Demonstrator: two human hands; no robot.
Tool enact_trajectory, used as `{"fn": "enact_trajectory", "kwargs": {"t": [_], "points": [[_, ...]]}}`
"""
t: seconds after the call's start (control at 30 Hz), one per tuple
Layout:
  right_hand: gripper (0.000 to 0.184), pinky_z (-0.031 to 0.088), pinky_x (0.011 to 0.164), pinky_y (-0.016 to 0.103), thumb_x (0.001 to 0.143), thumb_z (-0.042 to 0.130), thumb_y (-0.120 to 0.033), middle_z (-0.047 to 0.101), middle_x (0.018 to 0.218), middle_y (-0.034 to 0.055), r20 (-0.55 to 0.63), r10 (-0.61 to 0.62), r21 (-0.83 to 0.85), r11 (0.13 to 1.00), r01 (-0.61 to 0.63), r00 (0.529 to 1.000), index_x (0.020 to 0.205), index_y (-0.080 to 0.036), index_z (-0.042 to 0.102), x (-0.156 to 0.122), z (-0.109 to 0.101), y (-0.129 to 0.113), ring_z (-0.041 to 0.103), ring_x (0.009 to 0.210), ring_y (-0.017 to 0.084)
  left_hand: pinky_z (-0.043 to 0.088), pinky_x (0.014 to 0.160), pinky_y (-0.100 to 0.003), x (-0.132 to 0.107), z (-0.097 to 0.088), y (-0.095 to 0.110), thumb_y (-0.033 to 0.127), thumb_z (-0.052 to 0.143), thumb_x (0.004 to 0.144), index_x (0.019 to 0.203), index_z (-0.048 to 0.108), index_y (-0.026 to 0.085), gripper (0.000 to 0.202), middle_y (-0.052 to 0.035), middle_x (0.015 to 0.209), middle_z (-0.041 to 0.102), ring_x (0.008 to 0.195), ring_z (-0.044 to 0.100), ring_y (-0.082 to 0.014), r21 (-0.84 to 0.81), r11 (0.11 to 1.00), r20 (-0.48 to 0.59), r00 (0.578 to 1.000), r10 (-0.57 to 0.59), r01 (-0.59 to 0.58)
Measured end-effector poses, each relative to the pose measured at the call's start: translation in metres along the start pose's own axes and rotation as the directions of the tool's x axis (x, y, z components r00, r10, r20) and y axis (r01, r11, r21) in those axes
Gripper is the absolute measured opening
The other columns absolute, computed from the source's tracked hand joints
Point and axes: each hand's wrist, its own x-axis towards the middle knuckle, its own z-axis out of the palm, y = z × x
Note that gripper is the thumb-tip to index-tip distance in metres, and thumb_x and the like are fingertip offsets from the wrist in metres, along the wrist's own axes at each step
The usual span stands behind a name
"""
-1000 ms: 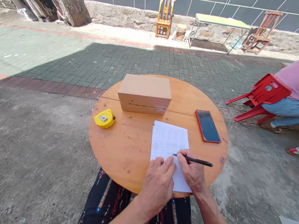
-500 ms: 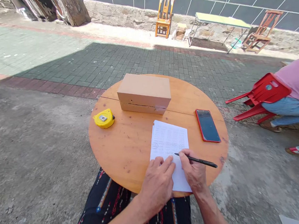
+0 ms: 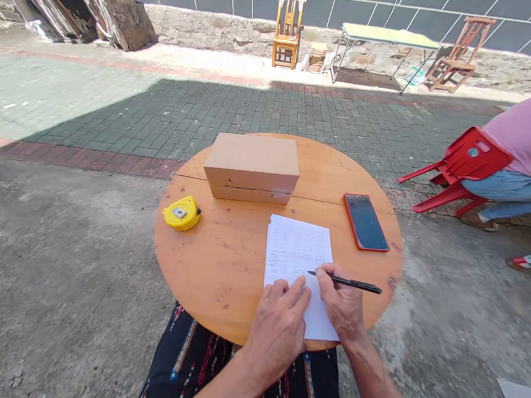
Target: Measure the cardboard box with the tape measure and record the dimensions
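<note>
A white sheet of paper [image 3: 298,252] with handwritten rows lies on the near side of a round wooden table [image 3: 225,264]. My left hand [image 3: 277,328] rests flat on the sheet's lower left part, fingers stretched out. My right hand [image 3: 342,304] is closed on a black pen [image 3: 347,283], whose tip touches the paper near its middle. Behind the sheet stands a closed cardboard box [image 3: 251,166]. A yellow tape measure [image 3: 182,214] lies at the table's left, and a red-cased phone [image 3: 365,222] lies face up at the right.
A person in a pink top sits on a red plastic chair [image 3: 465,166] at the right edge. Far back stand two wooden chairs [image 3: 285,30], a folding table [image 3: 386,37] and a tiled wall. Concrete and paving surround the table.
The pen tip shifted slightly right and back along the paper. The view drifted a little; both hands stay on the sheet.
</note>
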Motion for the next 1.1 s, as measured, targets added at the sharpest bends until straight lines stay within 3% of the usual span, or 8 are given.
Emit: {"fn": "enact_trajectory", "kwargs": {"t": [0.43,0.83,1.1], "points": [[0.022,0.046,0.055,0.025,0.089,0.054,-0.034,0.059,0.061,-0.0020,0.017,-0.041,-0.021,0.999,0.041,0.999,0.074,-0.019,0.062,-0.0001,-0.0006,0.0024,0.054,0.056,0.015,0.047,0.092,-0.043,0.0003,-0.0011,0.0013,0.005,0.046,0.085,0.125,0.058,0.021,0.044,0.0003,0.142,0.054,0.101,0.047,-0.0249,-0.024,1.000,-0.005,1.000,-0.007,0.007],[0.020,0.048,0.053,0.024,0.088,0.053,-0.030,0.061,0.060,-0.0022,-0.008,-0.105,-0.061,0.993,0.104,0.994,0.073,-0.020,0.062,0.0017,0.0017,-0.0017,0.055,0.053,0.014,0.047,0.092,-0.043,0.0010,-0.0012,-0.0001,0.006,0.047,0.085,0.124,0.058,0.021,0.043,-0.0004,0.142,0.054,0.102,0.048,-0.0246,-0.033,0.999,-0.006,1.000,0.001,-0.001],[0.022,0.045,0.053,0.024,0.089,0.053,-0.031,0.058,0.059,-0.0029,0.043,-0.066,-0.075,0.995,0.069,0.997,0.072,-0.020,0.060,-0.0007,-0.0002,0.0031,0.053,0.054,0.014,0.046,0.094,-0.043,0.0005,-0.0024,0.0011,0.006,0.046,0.085,0.123,0.058,0.021,0.043,0.0008,0.142,0.054,0.103,0.048,-0.0251,-0.040,0.999,0.011,1.000,-0.011,0.011]]}}
